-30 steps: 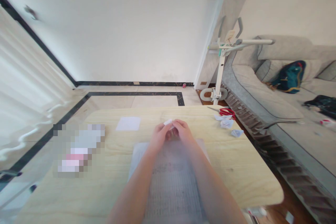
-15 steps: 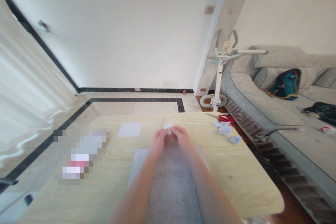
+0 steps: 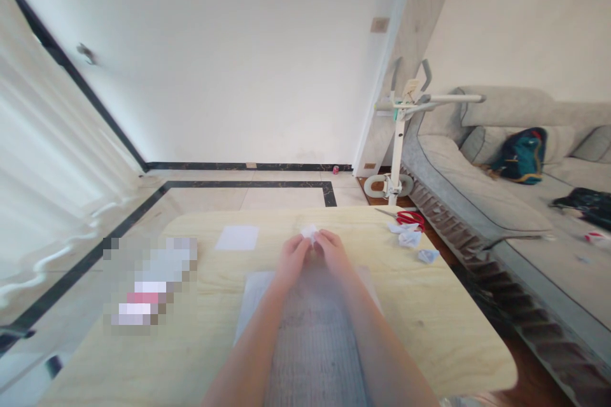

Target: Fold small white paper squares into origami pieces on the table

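Between my two hands is a small piece of white paper (image 3: 309, 229), its upper part showing above the fingertips. My left hand (image 3: 293, 257) is closed on its left side, thumb and fingers pinching. From the right, my right hand (image 3: 330, 250) grips the same paper, with the thumbs close together. The lower part of the paper is hidden by the fingers. Under my forearms lies a greyish, finely lined sheet or mat (image 3: 315, 343). A flat white sheet of paper (image 3: 237, 238) rests on the table to the left of my hands.
On the pale wooden table (image 3: 420, 324), folded white papers (image 3: 408, 236) and another folded paper (image 3: 428, 256) lie at right, beside red-handled scissors (image 3: 409, 220). A pixelated patch (image 3: 153, 286) covers something at left. Beyond stand a white exercise machine (image 3: 397, 152) and a grey sofa (image 3: 487, 191).
The camera view has shifted slightly. My hands stay together around the paper, with the fingers moved a little and less of the gap between them showing.
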The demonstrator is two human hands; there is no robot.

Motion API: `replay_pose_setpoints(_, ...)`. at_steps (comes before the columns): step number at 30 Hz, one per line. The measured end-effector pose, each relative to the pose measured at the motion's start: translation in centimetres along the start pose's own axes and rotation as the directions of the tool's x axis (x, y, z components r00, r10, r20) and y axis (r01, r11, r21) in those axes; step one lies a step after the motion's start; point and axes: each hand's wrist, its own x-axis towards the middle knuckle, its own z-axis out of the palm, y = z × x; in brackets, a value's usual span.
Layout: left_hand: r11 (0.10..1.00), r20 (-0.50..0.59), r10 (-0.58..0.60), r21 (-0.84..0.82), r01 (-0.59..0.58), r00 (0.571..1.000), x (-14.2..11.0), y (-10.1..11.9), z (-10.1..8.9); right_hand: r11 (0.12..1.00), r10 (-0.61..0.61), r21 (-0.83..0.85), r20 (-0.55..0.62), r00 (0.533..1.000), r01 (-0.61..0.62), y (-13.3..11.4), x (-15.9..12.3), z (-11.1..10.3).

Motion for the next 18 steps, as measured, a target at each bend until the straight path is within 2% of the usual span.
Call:
replay_pose_setpoints(3,1.000,-0.045,-0.004,0.004,0.004,0.999,-0.01,0.19,-0.07,1.000,0.004,-0.005,0.020,1.000,-0.004,-0.05,-0.11,0.12)
replay_pose_setpoints(7,0.996,-0.066,0.034,0.089,-0.028,0.997,-0.05,0.56,-0.14,0.999,-0.011,-0.037,0.051,0.999,0.013,-0.42,-0.24,0.12)
replay_pose_setpoints(13,0.998,0.007,-0.035,0.051,0.035,0.999,-0.16,0.49,-0.06,1.000,0.016,-0.005,-0.005,1.000,-0.016,-0.72,-0.18,-0.09)
replay_pose_setpoints(18,0.998,0.039,-0.067,0.013,0.067,0.997,-0.31,0.39,-0.01,0.998,0.064,0.007,0.034,0.997,-0.064,-0.77,-0.18,-0.12)
